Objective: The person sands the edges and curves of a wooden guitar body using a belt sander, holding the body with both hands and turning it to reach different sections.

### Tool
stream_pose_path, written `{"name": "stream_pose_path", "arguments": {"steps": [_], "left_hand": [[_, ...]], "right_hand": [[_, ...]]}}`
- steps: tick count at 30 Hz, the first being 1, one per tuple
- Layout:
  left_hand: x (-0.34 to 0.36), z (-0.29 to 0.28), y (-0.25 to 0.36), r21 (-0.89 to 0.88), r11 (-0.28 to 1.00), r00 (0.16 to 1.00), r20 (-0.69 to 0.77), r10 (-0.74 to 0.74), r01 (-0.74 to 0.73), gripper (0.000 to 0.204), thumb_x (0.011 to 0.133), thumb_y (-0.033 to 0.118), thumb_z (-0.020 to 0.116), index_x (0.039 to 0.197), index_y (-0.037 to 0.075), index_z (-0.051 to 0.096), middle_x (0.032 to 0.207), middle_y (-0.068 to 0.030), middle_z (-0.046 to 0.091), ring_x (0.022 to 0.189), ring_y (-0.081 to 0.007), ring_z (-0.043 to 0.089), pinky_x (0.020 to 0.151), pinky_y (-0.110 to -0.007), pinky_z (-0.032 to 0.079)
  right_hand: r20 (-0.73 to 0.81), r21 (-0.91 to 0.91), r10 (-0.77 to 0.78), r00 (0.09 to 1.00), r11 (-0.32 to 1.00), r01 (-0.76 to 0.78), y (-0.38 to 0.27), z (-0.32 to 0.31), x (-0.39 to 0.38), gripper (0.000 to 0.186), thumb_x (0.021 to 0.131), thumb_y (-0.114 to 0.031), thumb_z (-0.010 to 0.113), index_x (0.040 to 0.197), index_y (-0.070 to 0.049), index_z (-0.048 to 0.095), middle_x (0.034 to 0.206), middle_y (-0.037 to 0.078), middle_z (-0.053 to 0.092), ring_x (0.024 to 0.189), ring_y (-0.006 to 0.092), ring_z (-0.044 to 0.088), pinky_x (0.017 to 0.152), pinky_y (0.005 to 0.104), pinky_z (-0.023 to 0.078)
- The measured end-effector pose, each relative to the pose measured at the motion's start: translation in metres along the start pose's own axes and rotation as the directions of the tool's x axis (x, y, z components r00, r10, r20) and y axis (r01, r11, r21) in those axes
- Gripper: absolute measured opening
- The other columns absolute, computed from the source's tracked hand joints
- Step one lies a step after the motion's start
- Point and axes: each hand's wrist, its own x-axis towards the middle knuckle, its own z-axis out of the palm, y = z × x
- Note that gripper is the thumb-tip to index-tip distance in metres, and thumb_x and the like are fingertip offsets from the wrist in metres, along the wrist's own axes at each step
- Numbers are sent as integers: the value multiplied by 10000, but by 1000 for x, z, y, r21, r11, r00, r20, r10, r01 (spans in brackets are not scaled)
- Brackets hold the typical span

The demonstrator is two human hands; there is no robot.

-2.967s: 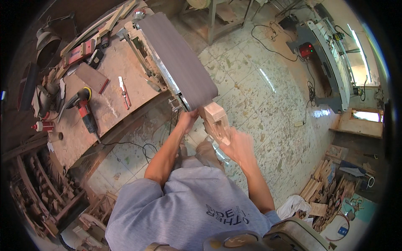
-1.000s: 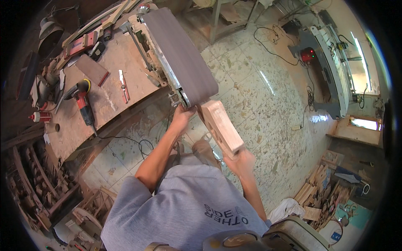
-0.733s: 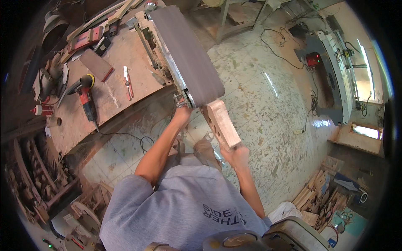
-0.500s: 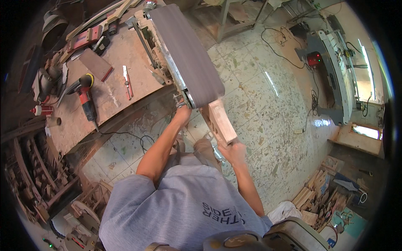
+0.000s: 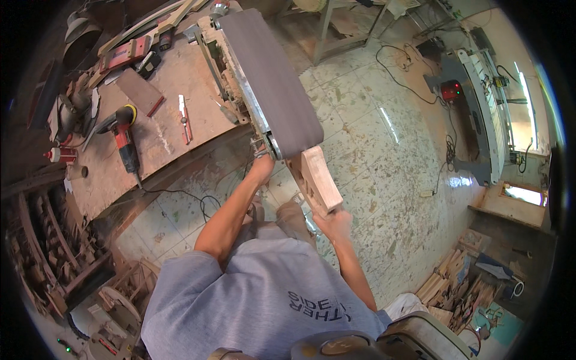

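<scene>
A belt sander (image 5: 273,78) with a wide brown belt juts off the bench toward me. Against the rounded near end of its belt rests a pale, curved wooden piece (image 5: 321,179) with cut-outs along its side. My right hand (image 5: 335,224) is closed around the near end of this piece and looks slightly blurred. By the sander's near left corner, beside a metal bolt and spring, my left hand (image 5: 263,167) is closed; the sander's end partly hides its fingers, and what they grip cannot be made out.
On the wooden workbench (image 5: 198,114) lie an angle grinder (image 5: 125,141), a utility knife (image 5: 184,120) and a brown board (image 5: 139,90). A grinder cord trails to the tiled floor. Wood offcuts (image 5: 450,276) are piled at the lower right; a grey machine (image 5: 480,120) stands far right.
The wooden piece's near end and my right hand have shifted slightly down in the picture. The whole view has moved a little; both hands keep their holds.
</scene>
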Motion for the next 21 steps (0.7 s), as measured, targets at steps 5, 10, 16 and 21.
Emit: {"name": "stream_pose_path", "arguments": {"steps": [5, 10, 16, 21], "left_hand": [[-14, 5, 23, -168, 984, 998, 39, -49, 55, 424, 990, 150, 591, 1329, -102, 565, 1364, -185, 613, 1232, -284, 584, 1043, -410, 445], [-26, 25, 2, -647, 760, 983, 171, 70, 59, 547, 968, 64, 618, 1463, -84, 440, 1514, -189, 498, 1420, -282, 455, 1196, -398, 316], [-78, 41, 34, -678, 716, 929, 353, 115, 169, 712, 971, 74, 628, 1580, -34, 276, 1582, -165, 438, 1471, -243, 388, 1234, -392, 220], [-90, 40, 42, -712, 689, 924, 343, 170, 138, 708, 978, 112, 635, 1576, -34, 285, 1573, -166, 450, 1456, -245, 408, 1228, -391, 225]], "right_hand": [[-91, 71, -2, 996, 997, 9, -4, -28, -6, 412, 662, -326, 855, 908, -26, 717, 743, 150, 696, 602, 340, 684, 566, 442, 555], [41, -136, 15, 999, 991, -9, -17, -75, -25, 446, 662, -298, 857, 992, -28, 729, 811, 160, 709, 669, 321, 717, 601, 435, 570], [72, 62, 69, 995, 995, -74, -42, -145, -49, 495, 660, -269, 854, 1069, -26, 719, 829, 159, 705, 696, 322, 724, 626, 407, 578], [226, -91, 161, 961, 985, -144, -56, -171, -44, 580, 653, -240, 837, 1165, -8, 694, 933, 180, 729, 815, 313, 746, 705, 383, 581]]}}
